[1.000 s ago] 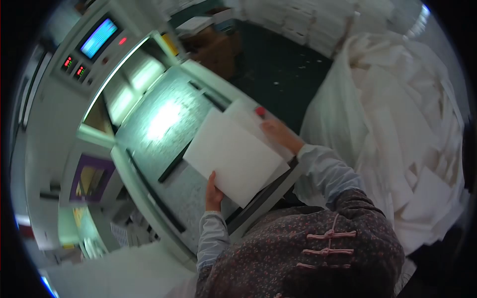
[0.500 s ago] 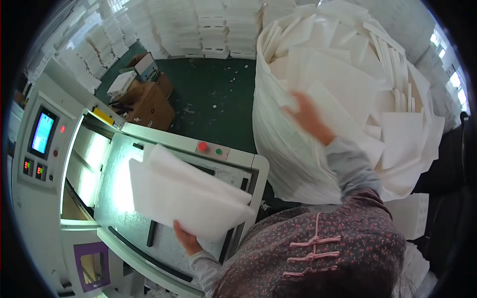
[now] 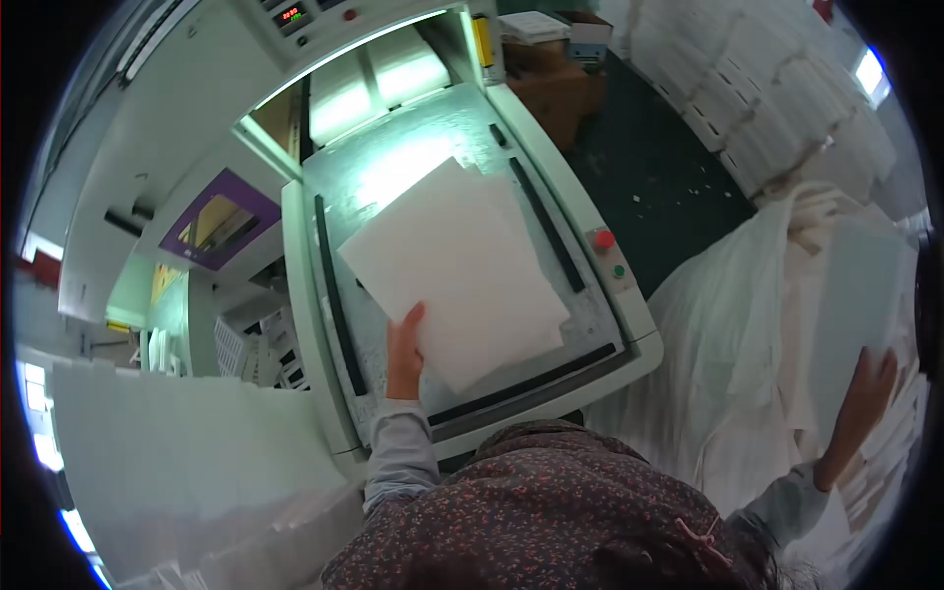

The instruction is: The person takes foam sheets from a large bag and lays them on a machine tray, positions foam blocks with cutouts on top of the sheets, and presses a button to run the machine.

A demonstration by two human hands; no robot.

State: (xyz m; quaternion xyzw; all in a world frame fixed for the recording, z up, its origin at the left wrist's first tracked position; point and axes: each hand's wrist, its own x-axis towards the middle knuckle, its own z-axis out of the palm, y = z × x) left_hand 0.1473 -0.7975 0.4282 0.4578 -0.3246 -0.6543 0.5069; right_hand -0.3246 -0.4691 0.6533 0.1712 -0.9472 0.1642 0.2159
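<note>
My left hand (image 3: 404,356) grips the near-left edge of a few overlapping white foam sheets (image 3: 462,275), thumb on top. These sheets lie at an angle over the metal bed (image 3: 580,329) of a machine; I cannot tell whether they rest on it. Far to the right, my right hand (image 3: 865,388), slightly blurred, is closed at the lower edge of another pale foam sheet (image 3: 857,295). That sheet is at the large white sack (image 3: 723,324), with further pieces around it.
Black strips (image 3: 339,295) border the bed. A red button (image 3: 603,239) and a green button (image 3: 619,270) sit on the machine's right rail. Stacked white foam (image 3: 197,442) stands at left, more stacks (image 3: 728,79) at the back right. Cardboard boxes (image 3: 551,88) are behind the machine.
The view has swung right, so the machine appears more central. My right hand, open above the sack before, is now closed at a sheet there. My left hand still holds its sheets.
</note>
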